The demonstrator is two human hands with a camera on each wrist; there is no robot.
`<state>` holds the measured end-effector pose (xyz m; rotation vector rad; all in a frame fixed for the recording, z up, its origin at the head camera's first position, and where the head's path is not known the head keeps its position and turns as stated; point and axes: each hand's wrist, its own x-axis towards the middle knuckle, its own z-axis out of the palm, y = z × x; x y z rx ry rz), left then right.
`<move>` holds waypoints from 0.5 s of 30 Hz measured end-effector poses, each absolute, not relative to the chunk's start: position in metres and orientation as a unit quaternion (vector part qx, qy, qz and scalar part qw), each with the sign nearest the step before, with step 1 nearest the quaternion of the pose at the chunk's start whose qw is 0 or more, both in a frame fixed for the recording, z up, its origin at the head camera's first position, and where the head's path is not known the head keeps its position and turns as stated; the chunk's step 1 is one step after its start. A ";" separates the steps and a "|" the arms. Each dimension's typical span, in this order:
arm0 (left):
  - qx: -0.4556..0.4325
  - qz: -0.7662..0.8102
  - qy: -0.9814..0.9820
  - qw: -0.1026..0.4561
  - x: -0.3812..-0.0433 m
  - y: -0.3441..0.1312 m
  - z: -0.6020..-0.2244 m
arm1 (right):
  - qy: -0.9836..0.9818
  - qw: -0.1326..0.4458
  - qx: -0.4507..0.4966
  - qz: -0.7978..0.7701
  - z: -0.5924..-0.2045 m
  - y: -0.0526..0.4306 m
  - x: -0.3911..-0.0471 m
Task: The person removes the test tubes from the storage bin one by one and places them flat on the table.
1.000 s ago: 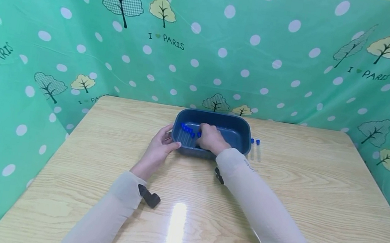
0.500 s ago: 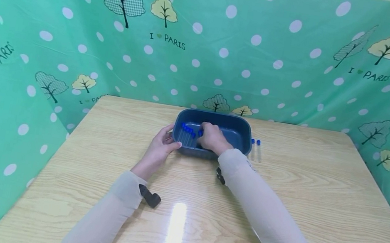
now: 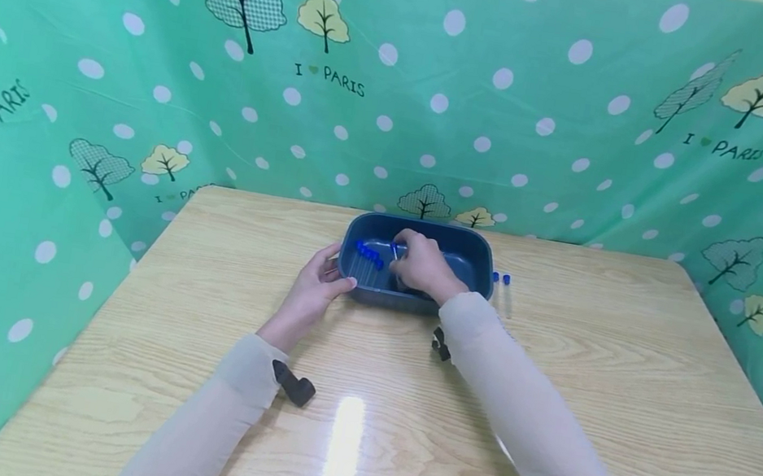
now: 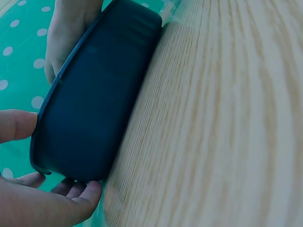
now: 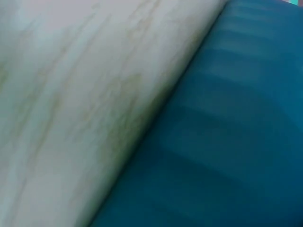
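Observation:
A dark blue plastic basin (image 3: pixel 380 297) stands on the table. My left hand (image 3: pixel 308 293) grips its left end, thumb at the rim and fingers against the outer wall, as the left wrist view also shows. Inside the basin, at the left, several blue-capped test tubes (image 3: pixel 369 253) lie side by side in a row. My right hand (image 3: pixel 424 266) is inside the basin and pinches one blue-capped test tube (image 3: pixel 395 249) near its cap, the cap pointing up. The lower end of that tube is hard to make out. The right wrist view has only the basin's wall (image 5: pixel 222 132) and the table.
Two more blue-capped tubes (image 3: pixel 506 296) lie parallel on the table just right of the basin. A wooden-patterned table (image 3: pixel 200 260) carries everything. Behind it and at both sides hangs a green polka-dot cloth (image 3: pixel 396 141). A bright light reflection crosses the table's front.
My right hand has risen slightly and moved a little right, lifting the tube, so its cap and some of its body now show. The left hand and the basin have stayed in place.

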<state>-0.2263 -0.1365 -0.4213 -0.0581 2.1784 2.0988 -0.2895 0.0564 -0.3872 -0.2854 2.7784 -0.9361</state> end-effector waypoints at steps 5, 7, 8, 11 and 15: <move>-0.020 0.688 0.723 0.057 -0.227 -0.137 -0.422 | 0.931 0.096 -0.095 -0.339 -0.381 0.062 -0.285; -0.020 0.687 0.724 0.055 -0.227 -0.136 -0.422 | 0.930 0.092 -0.098 -0.342 -0.378 0.065 -0.283; -0.020 0.688 0.724 0.054 -0.227 -0.136 -0.422 | 0.930 0.088 -0.100 -0.343 -0.377 0.067 -0.283; -0.015 0.694 0.718 0.050 -0.227 -0.136 -0.422 | 0.930 0.082 -0.104 -0.344 -0.374 0.070 -0.281; -0.009 0.698 0.714 0.049 -0.227 -0.136 -0.422 | 0.928 0.078 -0.104 -0.348 -0.369 0.076 -0.278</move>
